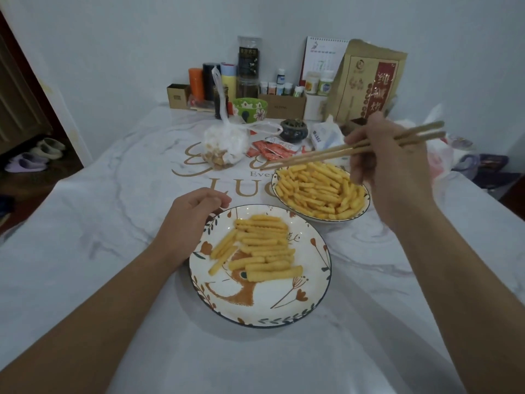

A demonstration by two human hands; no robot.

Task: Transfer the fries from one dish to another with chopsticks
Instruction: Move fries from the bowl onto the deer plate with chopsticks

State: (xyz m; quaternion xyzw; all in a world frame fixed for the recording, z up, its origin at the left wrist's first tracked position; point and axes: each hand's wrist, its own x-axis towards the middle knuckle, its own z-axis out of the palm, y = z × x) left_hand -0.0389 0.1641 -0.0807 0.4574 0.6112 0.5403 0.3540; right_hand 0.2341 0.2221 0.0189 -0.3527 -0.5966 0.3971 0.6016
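Fries are lying in two dishes: a full heap (321, 191) in the far right bowl (366, 194), and a smaller pile (260, 245) on the near patterned plate (312, 302). The right hand (392, 155) is gripping the chopsticks (312, 156), their tips hovering over the bowl's far left rim. The left hand (193, 211) is resting loosely curled, touching the plate's left edge on the marbled surface (85, 251).
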